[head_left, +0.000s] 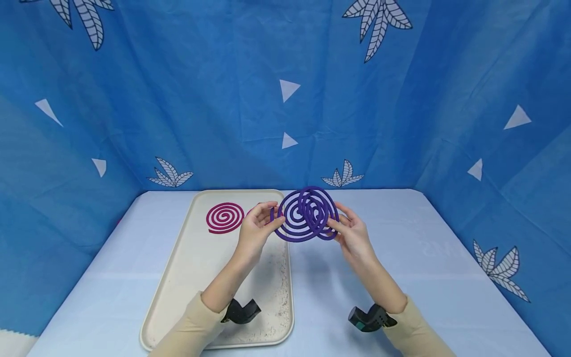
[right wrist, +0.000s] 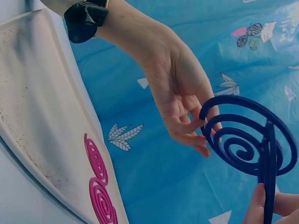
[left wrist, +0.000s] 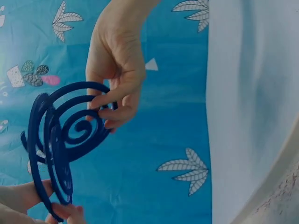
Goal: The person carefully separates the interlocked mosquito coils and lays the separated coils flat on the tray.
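Two dark purple mosquito coils are held in the air above the table, crossing each other at an angle; whether their rings are hooked together I cannot tell. My left hand (head_left: 256, 225) pinches the outer ring of the left coil (head_left: 298, 240) between thumb and fingers. The right coil (head_left: 314, 188) has its outer edge gripped by my right hand (head_left: 355, 235). In the left wrist view, the right hand (left wrist: 117, 60) comes down from the top, its fingertips on a ring. A pink coil (head_left: 225, 218) lies on the tray; another pink coil (right wrist: 103, 200) is mostly hidden behind my left hand in the head view.
A cream tray (head_left: 218, 292) with a raised rim and dark specks along its right side lies left of centre. Beneath it is a white-covered table (head_left: 401, 277). A blue patterned cloth (head_left: 241, 114) hangs behind and on both sides.
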`<state>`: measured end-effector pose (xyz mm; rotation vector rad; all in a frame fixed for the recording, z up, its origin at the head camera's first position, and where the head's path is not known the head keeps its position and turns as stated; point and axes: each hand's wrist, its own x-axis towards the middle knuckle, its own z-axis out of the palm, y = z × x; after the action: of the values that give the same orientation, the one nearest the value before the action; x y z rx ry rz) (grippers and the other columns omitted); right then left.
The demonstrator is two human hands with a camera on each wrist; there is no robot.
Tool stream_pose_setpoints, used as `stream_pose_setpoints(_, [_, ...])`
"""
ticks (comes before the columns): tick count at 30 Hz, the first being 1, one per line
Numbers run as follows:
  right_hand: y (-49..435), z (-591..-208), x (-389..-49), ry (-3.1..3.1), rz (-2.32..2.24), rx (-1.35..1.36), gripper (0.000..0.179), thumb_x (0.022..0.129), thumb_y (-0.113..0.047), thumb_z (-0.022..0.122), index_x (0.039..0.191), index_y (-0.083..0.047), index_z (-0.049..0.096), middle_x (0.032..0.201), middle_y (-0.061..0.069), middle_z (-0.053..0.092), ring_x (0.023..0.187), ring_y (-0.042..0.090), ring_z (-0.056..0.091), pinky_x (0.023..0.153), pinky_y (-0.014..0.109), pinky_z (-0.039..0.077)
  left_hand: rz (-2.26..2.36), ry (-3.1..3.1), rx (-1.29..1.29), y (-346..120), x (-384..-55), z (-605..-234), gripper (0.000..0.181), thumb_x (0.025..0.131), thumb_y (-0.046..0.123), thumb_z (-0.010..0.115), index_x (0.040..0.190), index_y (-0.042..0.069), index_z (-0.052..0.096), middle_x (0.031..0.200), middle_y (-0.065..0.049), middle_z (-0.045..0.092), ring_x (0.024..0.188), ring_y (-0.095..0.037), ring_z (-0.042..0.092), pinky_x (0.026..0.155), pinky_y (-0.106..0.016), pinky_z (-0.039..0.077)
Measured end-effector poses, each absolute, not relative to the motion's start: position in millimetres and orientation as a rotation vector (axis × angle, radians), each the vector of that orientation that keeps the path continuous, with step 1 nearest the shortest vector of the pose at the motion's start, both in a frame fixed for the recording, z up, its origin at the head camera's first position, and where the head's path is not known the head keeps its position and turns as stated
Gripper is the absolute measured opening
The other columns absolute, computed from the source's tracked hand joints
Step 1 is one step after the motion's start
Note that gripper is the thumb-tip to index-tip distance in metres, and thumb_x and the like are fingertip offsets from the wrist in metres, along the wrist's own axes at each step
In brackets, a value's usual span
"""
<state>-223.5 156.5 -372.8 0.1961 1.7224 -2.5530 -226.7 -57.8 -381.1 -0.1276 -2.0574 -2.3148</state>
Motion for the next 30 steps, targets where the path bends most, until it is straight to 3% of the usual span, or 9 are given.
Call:
stream_pose_setpoints(4, [162.0,-369.0,-224.4,1.746,-2.566,0.208,0.057,0.089,0.009,0.056,0.141,-0.005,0.037,0.086,-0.010,0.070,0.077,0.004,0.068,0.065,0.016,0.057,-2.416,-2.027,-0.153,-61.9,-228.3,-377.3,0.056,0.088,0.000,0.063,0.139,0.014,0.045,0.095,-0.002,0.068,0.084,-0.006,0.066,0.081,-0.017,0.056])
stream_pose_setpoints(7, [165.0,-366.9,-224.5,1.769,-2.576,0.200,0.053,0.089,0.006,0.058,0.138,-0.006,0.041,0.088,-0.009,0.071,0.080,0.004,0.069,0.068,0.018,0.058,-2.424,-2.037,-0.156,-64.1,-228.8,-375.2,0.056,0.088,0.000,0.063,0.139,0.015,0.046,0.085,0.005,0.069,0.080,-0.005,0.068,0.078,-0.018,0.057])
stream_pose_setpoints(11, [168.3,-364.9,-223.4,1.863,-2.543,0.109,0.046,0.090,0.001,0.060,0.134,-0.005,0.046,0.087,-0.009,0.071,0.078,0.005,0.069,0.069,0.021,0.059,-2.425,-1.992,-0.086,-67.4,-229.3,-372.9,0.050,0.088,0.000,0.063,0.135,0.011,0.050,0.083,0.006,0.070,0.078,-0.004,0.069,0.079,-0.018,0.057])
stream_pose_setpoints(15, [172.8,-362.9,-220.7,2.000,-2.361,-0.076,0.051,0.092,-0.001,0.058,0.139,0.003,0.040,0.087,-0.011,0.072,0.077,0.005,0.070,0.070,0.022,0.059,-2.451,-1.897,0.014,-73.7,-231.6,-371.3,0.047,0.088,0.000,0.063,0.133,0.008,0.051,0.088,0.001,0.073,0.077,-0.004,0.070,0.081,-0.022,0.057])
stream_pose_setpoints(20, [172.6,-361.6,-218.2,2.090,-2.210,-0.163,0.057,0.090,0.000,0.060,0.141,0.004,0.036,0.089,-0.011,0.072,0.079,0.008,0.072,0.073,0.025,0.060,-2.480,-1.892,-0.002,-79.0,-231.6,-367.9,0.046,0.089,0.003,0.062,0.133,0.009,0.050,0.084,0.009,0.072,0.077,-0.003,0.070,0.082,-0.019,0.056])
stream_pose_setpoints(23, [171.5,-360.8,-218.2,2.102,-2.273,-0.121,0.055,0.090,-0.002,0.061,0.140,0.002,0.038,0.086,-0.012,0.072,0.077,0.008,0.072,0.072,0.025,0.060,-2.458,-1.926,-0.109,-78.4,-228.2,-365.4,0.048,0.091,0.006,0.061,0.137,0.012,0.046,0.097,0.003,0.071,0.081,-0.003,0.069,0.084,-0.016,0.055])
stream_pose_setpoints(27, [171.3,-358.2,-217.8,2.016,-2.418,-0.023,0.053,0.091,-0.001,0.059,0.139,-0.001,0.038,0.083,-0.011,0.072,0.076,0.007,0.072,0.069,0.022,0.059,-2.467,-1.913,-0.316,-72.2,-221.7,-364.1,0.063,0.091,0.002,0.060,0.145,0.018,0.033,0.127,-0.015,0.059,0.094,-0.005,0.067,0.088,-0.022,0.055])
stream_pose_setpoints(30, [169.7,-358.1,-216.3,1.944,-2.521,0.042,0.050,0.092,0.000,0.057,0.139,-0.003,0.039,0.082,-0.010,0.072,0.076,0.007,0.071,0.069,0.021,0.059,-2.461,-1.886,-0.318,-65.5,-217.6,-365.3,0.068,0.088,-0.001,0.063,0.145,0.019,0.032,0.131,-0.020,0.056,0.098,-0.006,0.067,0.090,-0.023,0.054])
